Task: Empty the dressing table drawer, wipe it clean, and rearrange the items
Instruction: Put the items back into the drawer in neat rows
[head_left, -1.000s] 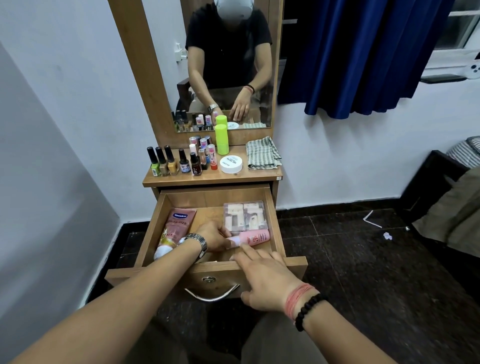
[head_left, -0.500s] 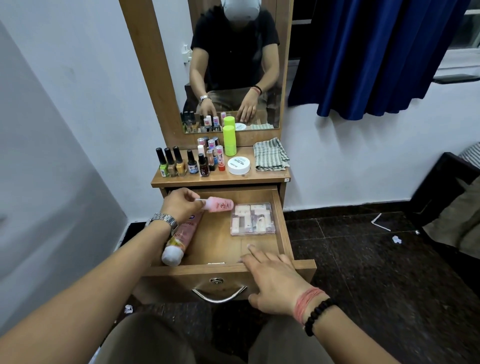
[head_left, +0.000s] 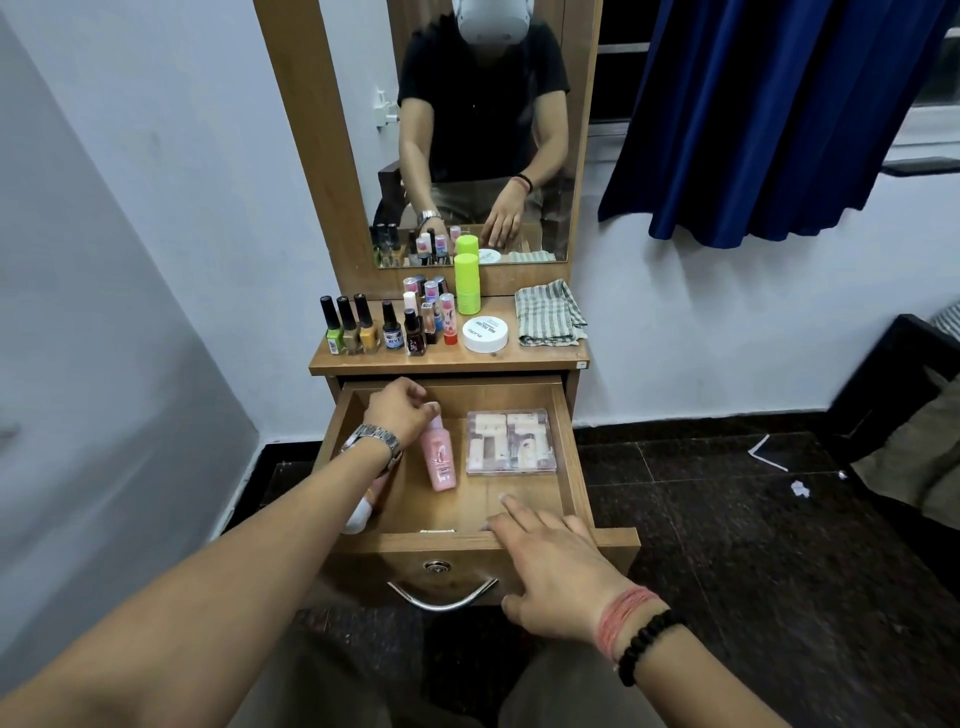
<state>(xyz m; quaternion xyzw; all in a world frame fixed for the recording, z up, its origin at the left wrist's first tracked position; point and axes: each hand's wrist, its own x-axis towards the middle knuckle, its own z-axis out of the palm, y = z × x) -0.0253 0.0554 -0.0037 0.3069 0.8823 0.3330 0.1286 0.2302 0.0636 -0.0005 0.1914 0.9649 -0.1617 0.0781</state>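
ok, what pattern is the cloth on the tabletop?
Grey and off-white stripes on the folded cloth; the head view shows it clearly.

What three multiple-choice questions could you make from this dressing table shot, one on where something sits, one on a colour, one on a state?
1. Where is the clear plastic case?
A. On the tabletop by the cloth
B. In the drawer's right half
C. On the floor

2. What colour is the tall canister before the mirror?
A. Neon green
B. Red
C. White

3. What is the left hand doing?
A. Resting flat on the tabletop
B. Holding the cloth
C. Gripping the pink bottle by its top

Answers: 1 B, the case lies flat inside the open drawer, right of the bottle. 2 A, its body and cap are bright green. 3 C, its fingers curl round the bottle's cap end inside the drawer, while the right hand lies on the drawer front.
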